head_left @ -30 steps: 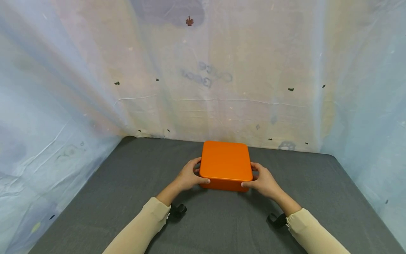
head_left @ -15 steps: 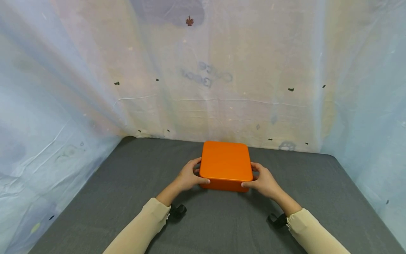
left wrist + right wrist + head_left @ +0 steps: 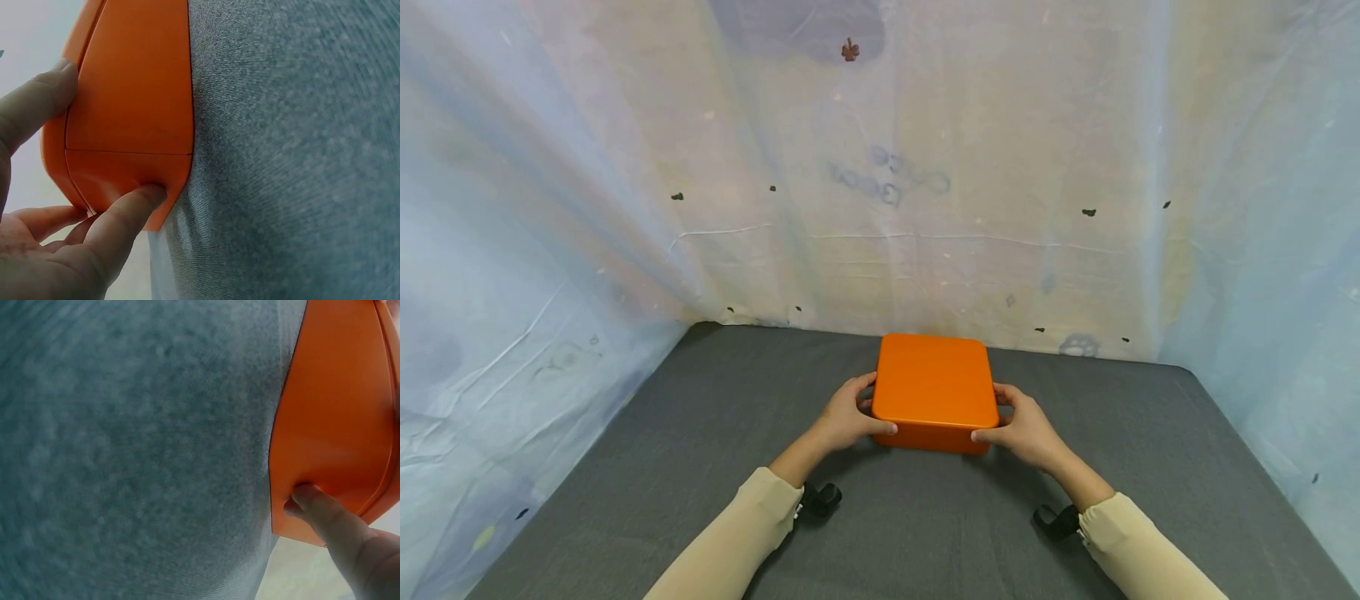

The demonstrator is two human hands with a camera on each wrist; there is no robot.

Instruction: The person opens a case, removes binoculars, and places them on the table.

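Observation:
An orange square box (image 3: 935,379) with rounded corners and a lid sits on the grey cloth surface. My left hand (image 3: 844,418) grips its left side, thumb on the front edge by the lid seam and fingers along the side. On the opposite side my right hand (image 3: 1028,427) holds the box the same way, its thumb at the front right corner. The left wrist view shows one fingertip low on the wall of the box (image 3: 131,94), near the cloth. In the right wrist view a finger presses the box's side wall (image 3: 337,406); the rest of that hand is mostly out of frame.
Grey cloth (image 3: 917,525) covers the table around the box. A pale patterned curtain (image 3: 970,167) hangs right behind the table's far edge, close to the box, and more sheeting stands at the left and right. Each wrist wears a black strapped device (image 3: 822,498).

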